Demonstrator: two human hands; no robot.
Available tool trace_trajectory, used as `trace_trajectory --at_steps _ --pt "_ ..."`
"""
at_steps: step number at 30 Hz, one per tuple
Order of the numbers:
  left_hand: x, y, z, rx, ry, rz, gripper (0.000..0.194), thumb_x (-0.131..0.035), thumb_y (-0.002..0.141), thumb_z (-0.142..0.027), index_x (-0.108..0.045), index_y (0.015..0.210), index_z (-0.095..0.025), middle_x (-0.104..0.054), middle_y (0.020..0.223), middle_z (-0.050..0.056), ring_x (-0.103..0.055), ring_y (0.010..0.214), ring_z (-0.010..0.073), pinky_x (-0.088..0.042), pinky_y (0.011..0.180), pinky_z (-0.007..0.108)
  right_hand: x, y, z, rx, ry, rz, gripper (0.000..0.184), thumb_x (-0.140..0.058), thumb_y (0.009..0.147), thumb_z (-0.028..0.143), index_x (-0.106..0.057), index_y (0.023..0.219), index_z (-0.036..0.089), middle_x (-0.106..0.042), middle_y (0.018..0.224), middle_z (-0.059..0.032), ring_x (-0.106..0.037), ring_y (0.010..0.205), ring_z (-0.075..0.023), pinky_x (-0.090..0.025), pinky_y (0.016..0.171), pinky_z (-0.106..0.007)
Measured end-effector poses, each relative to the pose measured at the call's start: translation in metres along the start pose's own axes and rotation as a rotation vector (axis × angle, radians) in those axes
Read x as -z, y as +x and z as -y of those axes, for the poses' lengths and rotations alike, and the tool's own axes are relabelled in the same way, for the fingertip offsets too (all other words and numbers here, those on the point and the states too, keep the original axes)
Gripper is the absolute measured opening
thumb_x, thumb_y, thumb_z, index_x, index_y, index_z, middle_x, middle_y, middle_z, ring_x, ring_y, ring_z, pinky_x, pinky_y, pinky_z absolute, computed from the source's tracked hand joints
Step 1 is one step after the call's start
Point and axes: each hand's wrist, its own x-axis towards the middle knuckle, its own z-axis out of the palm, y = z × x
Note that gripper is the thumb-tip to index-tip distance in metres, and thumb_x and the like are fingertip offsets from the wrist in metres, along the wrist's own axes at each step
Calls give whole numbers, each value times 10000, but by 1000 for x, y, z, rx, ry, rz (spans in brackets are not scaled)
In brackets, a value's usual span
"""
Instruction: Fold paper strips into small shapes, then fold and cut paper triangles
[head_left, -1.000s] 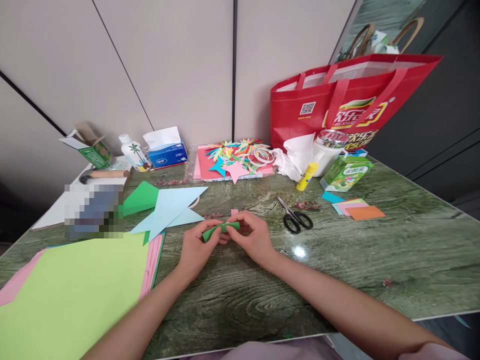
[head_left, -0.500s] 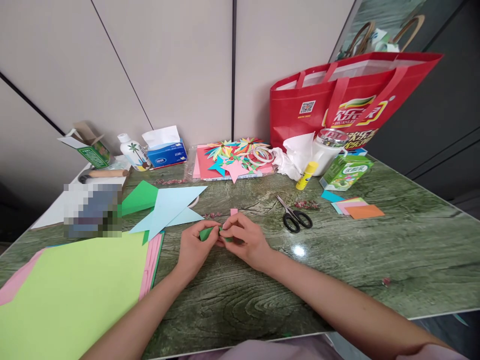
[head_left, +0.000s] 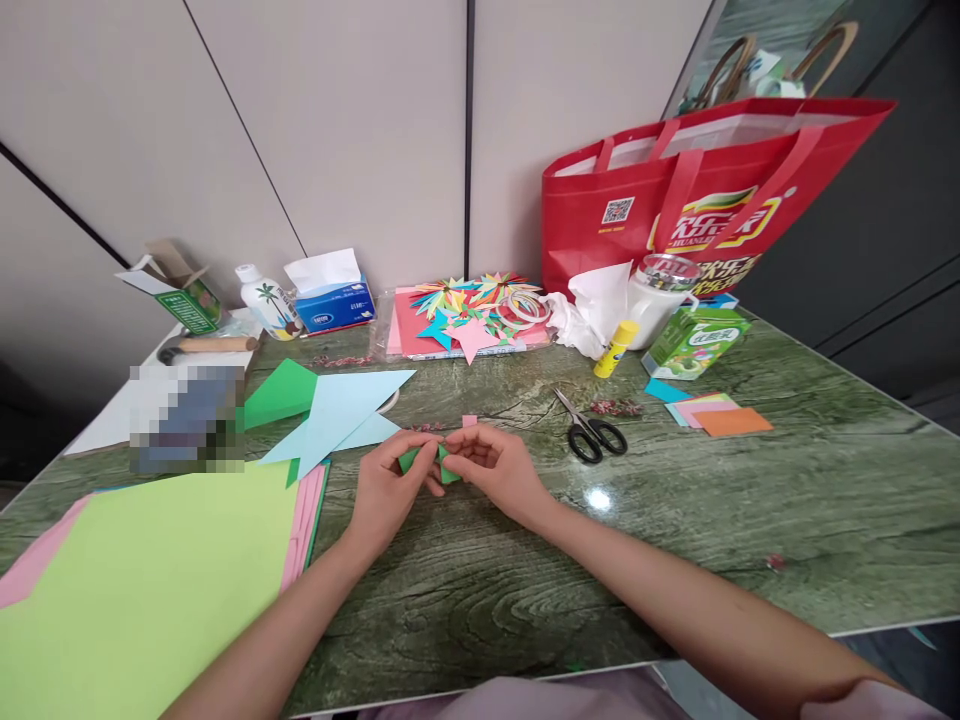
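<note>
Between my two hands is a small piece of green paper (head_left: 448, 470), mostly covered by my fingers. My left hand (head_left: 386, 485) pinches its left part with thumb and fingers. From the other side my right hand (head_left: 501, 468) grips the right part, thumb pressed against it. Just beyond my fingertips lies a small pink paper piece (head_left: 469, 421). To the right of my hands rest black-handled scissors (head_left: 594, 436), blades pointing away. Light blue cut paper (head_left: 334, 415) lies to the left, next to a green paper piece (head_left: 281, 392).
Light green paper sheets (head_left: 150, 580) cover the front left. Along the back stand a tissue pack (head_left: 332, 305), a bottle (head_left: 268, 303), paper stars (head_left: 471, 337), a yellow glue stick (head_left: 616, 349), a white mug (head_left: 660, 305) and a red bag (head_left: 600, 230). Coloured paper slips (head_left: 735, 421) lie right.
My fingers have shifted on the green paper, and more of its right part now shows below my right thumb. My right hand has turned slightly. The surrounding things stay put.
</note>
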Motion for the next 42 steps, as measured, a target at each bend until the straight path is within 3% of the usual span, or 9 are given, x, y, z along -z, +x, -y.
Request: trace_trajectory --at_steps 5,10,28,34,42 --pt "2 0 2 55 -21 59 181 -579 767 -334 -629 758 -160 -587 440 -32 -534 327 113 -420 356 208 3 2 4 -94 -6 47 215 -712 631 316 -661 770 160 -610 621 9 -488 489 -73 -418 467 -211" --pt "4 1 3 61 -40 67 190 -585 766 -333 -627 769 -148 -588 426 -27 -518 313 107 -400 348 202 7 3 6 -149 32 79 236 -729 604 331 -675 754 157 -592 568 23 -442 446 -59 -371 429 -199" --pt "2 1 1 66 -26 106 192 -587 766 -345 -636 762 -160 -583 452 -34 -510 335 95 -393 373 199 6 3 2 -127 52 11 218 -745 566 295 -656 711 159 -626 634 9 -527 535 -90 -417 515 -226" --pt "3 2 0 180 -16 192 299 -556 768 -409 -570 603 -161 -542 431 -36 -456 306 74 -358 300 173 6 3 2 -134 48 13 179 -735 581 247 -663 713 149 -627 624 14 -520 522 -80 -410 517 -220" --pt "3 0 0 184 33 160 346 -552 755 -442 -537 553 -162 -500 424 -41 -428 302 63 -325 274 158 6 3 5 -164 69 20 179 -735 565 199 -635 705 148 -607 594 34 -524 514 -72 -424 533 -217"
